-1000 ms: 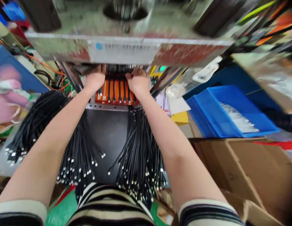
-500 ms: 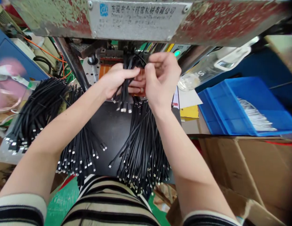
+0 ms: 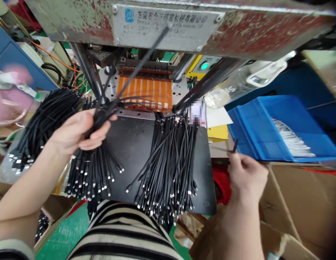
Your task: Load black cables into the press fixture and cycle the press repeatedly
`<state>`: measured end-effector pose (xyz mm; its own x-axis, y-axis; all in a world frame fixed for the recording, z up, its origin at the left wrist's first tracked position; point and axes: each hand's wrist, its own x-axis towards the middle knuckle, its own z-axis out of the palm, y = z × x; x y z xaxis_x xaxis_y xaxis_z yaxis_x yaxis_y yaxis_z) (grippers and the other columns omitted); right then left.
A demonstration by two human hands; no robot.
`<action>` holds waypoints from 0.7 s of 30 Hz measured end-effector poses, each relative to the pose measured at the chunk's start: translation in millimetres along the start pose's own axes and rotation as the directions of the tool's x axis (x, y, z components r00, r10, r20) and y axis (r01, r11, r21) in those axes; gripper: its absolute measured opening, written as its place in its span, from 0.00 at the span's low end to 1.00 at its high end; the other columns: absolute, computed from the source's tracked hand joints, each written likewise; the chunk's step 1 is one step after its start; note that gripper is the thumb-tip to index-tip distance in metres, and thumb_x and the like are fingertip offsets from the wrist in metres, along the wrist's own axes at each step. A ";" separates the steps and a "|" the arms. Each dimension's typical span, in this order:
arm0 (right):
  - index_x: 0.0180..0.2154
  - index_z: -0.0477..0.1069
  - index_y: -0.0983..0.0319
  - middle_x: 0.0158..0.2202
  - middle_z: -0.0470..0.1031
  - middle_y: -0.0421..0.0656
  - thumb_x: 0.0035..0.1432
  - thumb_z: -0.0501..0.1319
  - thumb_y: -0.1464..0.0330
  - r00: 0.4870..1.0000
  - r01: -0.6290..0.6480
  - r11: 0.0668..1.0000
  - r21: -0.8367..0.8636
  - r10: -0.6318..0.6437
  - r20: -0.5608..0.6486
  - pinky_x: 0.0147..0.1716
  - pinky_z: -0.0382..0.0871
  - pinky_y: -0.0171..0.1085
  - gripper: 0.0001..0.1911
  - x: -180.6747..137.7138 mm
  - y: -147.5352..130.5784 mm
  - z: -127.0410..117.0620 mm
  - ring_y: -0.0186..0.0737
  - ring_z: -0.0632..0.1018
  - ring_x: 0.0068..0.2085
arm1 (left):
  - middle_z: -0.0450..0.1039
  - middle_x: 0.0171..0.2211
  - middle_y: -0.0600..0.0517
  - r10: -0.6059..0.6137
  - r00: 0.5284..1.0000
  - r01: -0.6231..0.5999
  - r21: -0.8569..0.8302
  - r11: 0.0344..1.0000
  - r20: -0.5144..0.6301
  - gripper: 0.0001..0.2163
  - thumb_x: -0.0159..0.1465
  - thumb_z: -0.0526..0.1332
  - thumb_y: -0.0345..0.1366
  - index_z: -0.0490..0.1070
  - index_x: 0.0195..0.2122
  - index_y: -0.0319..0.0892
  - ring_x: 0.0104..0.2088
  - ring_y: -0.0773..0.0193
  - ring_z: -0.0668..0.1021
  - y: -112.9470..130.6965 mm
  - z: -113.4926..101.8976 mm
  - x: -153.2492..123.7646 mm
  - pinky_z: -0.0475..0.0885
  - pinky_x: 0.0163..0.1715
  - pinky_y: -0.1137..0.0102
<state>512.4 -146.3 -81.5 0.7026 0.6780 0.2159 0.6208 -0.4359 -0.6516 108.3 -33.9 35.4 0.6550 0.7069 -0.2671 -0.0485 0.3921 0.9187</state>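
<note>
My left hand [image 3: 80, 131] is closed around a bunch of black cables [image 3: 101, 115]. Some of the cables fan out to the right, and one long blurred strand reaches up across the machine's nameplate. Far to the right, my right hand [image 3: 246, 175] pinches a thin black strip [image 3: 235, 145], blurred and too small to name surely. Below the left hand lies a pile of black cables [image 3: 89, 177] with silver plug ends. Another pile of black cables [image 3: 168, 166] spreads over the black plate [image 3: 121, 135] between the hands.
A press [image 3: 168, 27] with steel posts overhangs an orange-covered bed [image 3: 143, 92]. More black cables [image 3: 46, 122] lie at the left. On the right are a blue bin [image 3: 300, 126] holding white cables, a clear bottle [image 3: 227, 86] and a cardboard box [image 3: 300, 195].
My hands have parted from in front of the press. The left moved left and down with the cables, which now spread loosely; the right moved far right and down with the black strip.
</note>
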 end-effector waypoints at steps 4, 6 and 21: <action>0.25 0.69 0.47 0.23 0.72 0.53 0.49 0.55 0.55 0.986 -0.018 0.932 -0.361 0.075 0.146 0.28 0.60 0.54 0.07 -27.1 51.1 -24.4 0.63 0.78 0.34 | 0.55 0.17 0.61 0.188 0.917 -0.191 0.028 0.981 -0.351 0.17 0.53 0.70 0.45 0.74 0.41 0.47 0.09 0.78 0.53 5.6 -34.1 -54.1 0.45 0.07 0.75; 0.30 0.71 0.46 0.28 0.75 0.56 0.53 0.53 0.54 0.987 0.108 0.914 -0.391 -0.051 0.153 0.31 0.62 0.56 0.10 -33.3 38.8 -21.6 0.65 0.78 0.38 | 0.54 0.18 0.61 0.308 0.803 -0.253 0.176 0.951 -0.510 0.14 0.53 0.70 0.44 0.74 0.40 0.49 0.11 0.78 0.53 12.1 -45.0 -73.5 0.45 0.09 0.74; 0.45 0.71 0.66 0.45 0.74 0.52 0.65 0.56 0.67 0.124 0.820 0.513 0.254 -0.592 0.796 0.41 0.73 0.42 0.11 -158.0 -229.0 123.5 0.48 0.78 0.43 | 0.68 0.46 0.33 0.593 0.473 0.849 0.516 -0.109 -0.652 0.34 0.66 0.39 0.60 0.64 0.52 0.33 0.43 0.38 0.74 -37.4 -101.4 -94.8 0.67 0.38 0.56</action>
<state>216.3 -80.5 -56.2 -0.5575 0.8134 -0.1661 0.8062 0.4827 -0.3421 -28.4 -55.9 -3.2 -0.2106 0.9503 0.2292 0.9510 0.2535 -0.1771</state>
